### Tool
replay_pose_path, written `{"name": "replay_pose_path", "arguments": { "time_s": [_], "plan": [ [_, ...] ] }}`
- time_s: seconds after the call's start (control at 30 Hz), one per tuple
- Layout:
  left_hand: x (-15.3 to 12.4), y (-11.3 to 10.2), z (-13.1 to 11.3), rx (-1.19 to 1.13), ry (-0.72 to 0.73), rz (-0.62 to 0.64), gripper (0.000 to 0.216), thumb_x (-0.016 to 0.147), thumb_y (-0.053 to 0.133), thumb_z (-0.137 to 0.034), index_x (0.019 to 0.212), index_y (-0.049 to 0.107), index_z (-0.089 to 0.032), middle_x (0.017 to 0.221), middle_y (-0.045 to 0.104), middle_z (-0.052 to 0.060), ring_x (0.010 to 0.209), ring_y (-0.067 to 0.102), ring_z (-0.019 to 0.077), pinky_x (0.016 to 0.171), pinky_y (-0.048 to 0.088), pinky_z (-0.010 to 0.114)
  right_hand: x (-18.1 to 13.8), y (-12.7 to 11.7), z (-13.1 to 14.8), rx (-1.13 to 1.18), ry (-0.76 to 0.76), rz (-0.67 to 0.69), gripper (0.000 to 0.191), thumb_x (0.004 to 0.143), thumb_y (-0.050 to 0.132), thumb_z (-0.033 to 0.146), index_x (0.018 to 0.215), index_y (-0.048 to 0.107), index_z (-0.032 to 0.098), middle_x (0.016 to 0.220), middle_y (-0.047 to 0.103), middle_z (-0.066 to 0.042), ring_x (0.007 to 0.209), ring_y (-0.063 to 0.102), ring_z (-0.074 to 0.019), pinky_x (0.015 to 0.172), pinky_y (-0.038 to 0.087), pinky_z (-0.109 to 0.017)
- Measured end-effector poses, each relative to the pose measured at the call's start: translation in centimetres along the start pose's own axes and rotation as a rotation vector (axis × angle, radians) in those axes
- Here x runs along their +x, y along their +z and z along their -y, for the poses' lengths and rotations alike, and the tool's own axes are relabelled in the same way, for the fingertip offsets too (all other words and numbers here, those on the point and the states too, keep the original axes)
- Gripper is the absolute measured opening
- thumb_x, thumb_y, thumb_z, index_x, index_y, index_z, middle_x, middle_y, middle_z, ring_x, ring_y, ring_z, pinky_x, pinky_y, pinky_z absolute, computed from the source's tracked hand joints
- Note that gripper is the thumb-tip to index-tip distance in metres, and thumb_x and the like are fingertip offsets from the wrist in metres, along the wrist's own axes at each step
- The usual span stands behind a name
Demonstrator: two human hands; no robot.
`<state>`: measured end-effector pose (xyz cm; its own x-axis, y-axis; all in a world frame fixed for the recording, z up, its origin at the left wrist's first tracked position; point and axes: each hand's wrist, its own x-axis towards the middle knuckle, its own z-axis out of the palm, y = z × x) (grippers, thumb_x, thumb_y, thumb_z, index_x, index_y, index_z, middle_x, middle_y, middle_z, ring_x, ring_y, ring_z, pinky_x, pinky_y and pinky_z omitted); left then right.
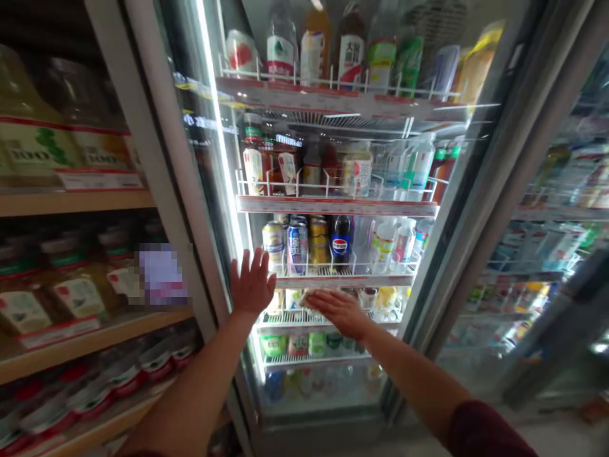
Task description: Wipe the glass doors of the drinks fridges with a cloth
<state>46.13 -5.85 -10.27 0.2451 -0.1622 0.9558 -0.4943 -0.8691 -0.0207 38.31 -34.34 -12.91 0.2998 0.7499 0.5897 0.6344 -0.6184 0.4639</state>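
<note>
In the head view my left hand [251, 282] is open, its fingers spread and raised against the glass door [328, 387] of a lit drinks cooler, near the door's left side. My right hand [335, 309] lies flat over the same glass, lower and further right, with its fingers together and pointing left. At its fingertips shows a small beige edge of what looks like a cloth [305, 298]; the palm hides the rest. Behind the glass, close to both hands, stand cans [297, 249] and a dark blue Pepsi bottle [341, 240] on a wire shelf.
Bottles fill the cooler's upper shelves [337, 206]. To the left is a wooden shelf [76, 202] with juice bottles [35, 136] and a blurred-out patch [162, 273]. A metal door frame [476, 184] and another stocked cooler [537, 241] are at the right.
</note>
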Motion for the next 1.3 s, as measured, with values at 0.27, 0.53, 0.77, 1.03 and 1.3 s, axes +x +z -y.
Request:
{"name": "replay_pose_path", "arguments": {
  "time_s": [0.27,0.53,0.77,1.03,1.3],
  "plan": [
    [-0.1,0.6,0.6,-0.041,0.049,-0.048,0.065,0.097,0.05,-0.04,0.157,0.03,-0.027,0.16,0.04,0.009,0.154,0.022,0.0312,0.126,0.007,0.06,4.6,-2.4,-3.3,-0.264,0.632,-0.164,0.068,0.098,0.042,0.014,0.162,0.021,0.024,0.165,0.033,-0.001,0.157,0.016,-0.0218,0.128,0.025,-0.045],
    [0.2,0.5,0.3,-0.096,0.024,-0.055,0.067,0.094,0.055,-0.04,0.156,0.032,-0.03,0.158,0.043,0.008,0.153,0.026,0.0321,0.125,0.009,0.06,1.4,-2.7,-4.2,-0.21,0.22,-0.208,0.066,0.099,0.039,0.011,0.161,0.022,0.025,0.157,0.046,0.002,0.154,0.025,-0.0123,0.126,0.029,-0.036],
    [0.4,0.1,0.2,0.018,0.057,-0.072,0.069,0.096,0.051,-0.038,0.16,0.026,-0.028,0.157,0.044,0.011,0.155,0.019,0.0337,0.123,0.016,0.061,-0.5,-3.5,-6.4,-0.247,0.556,-0.566,0.068,0.099,0.036,0.01,0.163,0.017,0.025,0.164,0.035,-0.004,0.156,0.021,-0.0233,0.125,0.033,-0.05],
    [0.4,0.7,0.7,0.111,0.087,-0.095,0.066,0.094,0.049,-0.041,0.155,0.037,-0.017,0.153,0.048,0.017,0.153,0.023,0.0377,0.121,0.02,0.065,-4.2,-6.5,-10.7,-0.262,0.555,-0.56,0.069,0.1,0.034,0.011,0.163,0.011,0.028,0.166,0.03,-0.004,0.156,0.02,-0.0251,0.124,0.034,-0.053],
    [0.5,0.6,0.4,0.058,0.034,-0.081,0.065,0.092,0.05,-0.041,0.152,0.041,-0.018,0.154,0.047,0.017,0.153,0.023,0.0379,0.121,0.018,0.068,-10.0,-2.7,-7.1,-0.231,0.655,-0.538,0.067,0.101,0.033,0.012,0.163,0.011,0.023,0.169,0.02,-0.009,0.157,0.013,-0.03,0.121,0.036,-0.059]
  ]
}}
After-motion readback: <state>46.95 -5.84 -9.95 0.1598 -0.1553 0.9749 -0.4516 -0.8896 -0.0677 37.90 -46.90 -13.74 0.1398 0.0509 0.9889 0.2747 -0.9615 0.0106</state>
